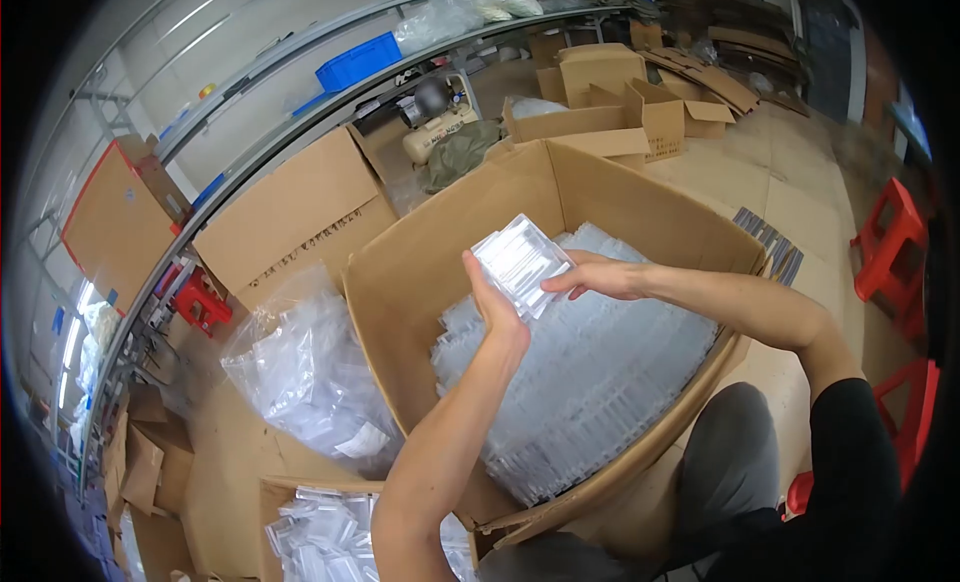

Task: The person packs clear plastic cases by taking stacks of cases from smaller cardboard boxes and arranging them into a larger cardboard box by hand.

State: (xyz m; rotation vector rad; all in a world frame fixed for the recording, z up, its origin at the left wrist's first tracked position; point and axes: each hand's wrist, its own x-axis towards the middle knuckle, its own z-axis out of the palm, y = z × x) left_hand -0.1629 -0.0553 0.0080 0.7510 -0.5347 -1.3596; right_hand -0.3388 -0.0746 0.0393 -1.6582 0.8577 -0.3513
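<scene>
A stack of clear plastic cases (520, 260) is held between my two hands, above a large open cardboard box (440, 232). My left hand (494, 300) supports the stack along its left side and lower edge. On the right side, my right hand (598, 276) grips it with the thumb on top. Inside the box, rows of similar clear cases (600, 372) stand packed closely together. What my fingers do under the stack is hidden.
A smaller box (275, 487) of loose clear pieces stands at the lower left, below a clear plastic bag (315, 382). Cardboard boxes (600, 77) stand at the back. Red stools (890, 242) are on the right; a blue crate (360, 62) sits on a shelf.
</scene>
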